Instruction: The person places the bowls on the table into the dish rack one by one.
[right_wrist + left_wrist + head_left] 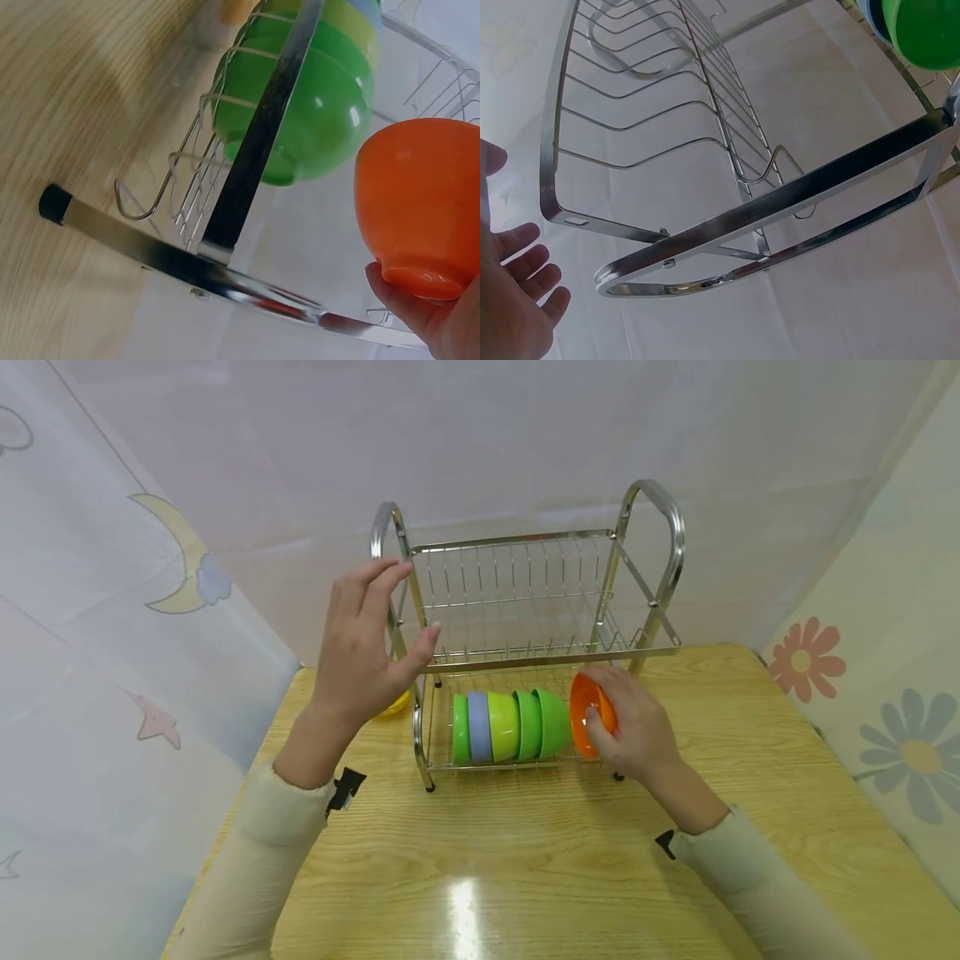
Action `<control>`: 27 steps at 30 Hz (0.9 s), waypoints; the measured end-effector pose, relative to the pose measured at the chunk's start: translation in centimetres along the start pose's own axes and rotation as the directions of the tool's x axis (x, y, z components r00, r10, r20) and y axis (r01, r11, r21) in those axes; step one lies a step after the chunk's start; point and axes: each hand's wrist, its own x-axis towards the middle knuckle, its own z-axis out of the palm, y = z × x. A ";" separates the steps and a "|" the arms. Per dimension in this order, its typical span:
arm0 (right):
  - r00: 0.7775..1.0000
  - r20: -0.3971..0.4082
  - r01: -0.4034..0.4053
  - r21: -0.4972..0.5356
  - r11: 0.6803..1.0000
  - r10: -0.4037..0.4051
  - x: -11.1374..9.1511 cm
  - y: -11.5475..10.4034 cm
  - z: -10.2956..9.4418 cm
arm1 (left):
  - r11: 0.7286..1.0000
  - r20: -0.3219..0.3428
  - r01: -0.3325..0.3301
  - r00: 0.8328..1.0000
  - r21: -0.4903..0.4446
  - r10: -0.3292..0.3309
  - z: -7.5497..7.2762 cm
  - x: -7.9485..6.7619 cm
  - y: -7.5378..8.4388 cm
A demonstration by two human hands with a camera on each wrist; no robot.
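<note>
My right hand (637, 727) grips an orange bowl (582, 706) tipped on its side, its opening facing left, at the right end of the dish rack's lower shelf. In the right wrist view, the thumb lies against the foot of this orange bowl (420, 202). Left of it, bowls stand on edge in a row: two green bowls (555, 727), a yellow-green bowl (504, 727), a bluish-purple bowl (479, 728) and another green one (461, 731). My left hand (356, 647) hovers beside the rack's upper left side, fingers loosely bent and holding nothing.
The two-tier metal dish rack (525, 662) stands on a wooden table (525, 843). Its upper shelf has wire slots, with curved side handles (675, 543) at both ends. A yellow item (396, 704) shows partly behind the left hand. Patterned cloth walls (487, 443) surround the table.
</note>
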 end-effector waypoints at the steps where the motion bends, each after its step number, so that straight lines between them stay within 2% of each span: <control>1: 1.000 0.016 -0.009 -0.016 1.000 0.010 0.1 0.1 0.0 | 1.000 0.013 0.010 1.000 0.022 -0.011 0.1 0.2 -0.3; 7: 0.985 0.146 -0.071 -0.118 0.990 0.088 0.4 0.7 0.4 | 0.986 0.112 0.114 0.985 0.122 -0.128 0.6 1.4 -2.0; 14: 0.940 0.306 -0.076 -0.239 0.968 0.149 0.5 1.2 1.5 | 0.965 0.162 0.204 0.959 0.166 -0.231 1.3 2.9 -3.8; 17: 0.933 0.325 -0.069 -0.258 0.964 0.154 0.4 1.5 1.9 | 0.953 0.203 0.241 0.939 0.184 -0.277 1.5 3.9 -4.3; 22: 0.936 0.321 -0.069 -0.243 0.968 0.148 0.0 2.2 2.5 | 0.922 0.259 0.319 0.892 0.220 -0.370 1.7 5.2 -4.5; 24: 0.929 0.333 -0.084 -0.235 0.968 0.162 -0.1 2.3 2.7 | 0.915 0.256 0.328 0.887 0.233 -0.383 1.8 5.4 -4.6; 27: 0.915 0.357 -0.112 -0.225 0.968 0.190 -0.2 2.4 3.1 | 0.914 0.242 0.322 0.893 0.247 -0.380 1.9 5.4 -4.6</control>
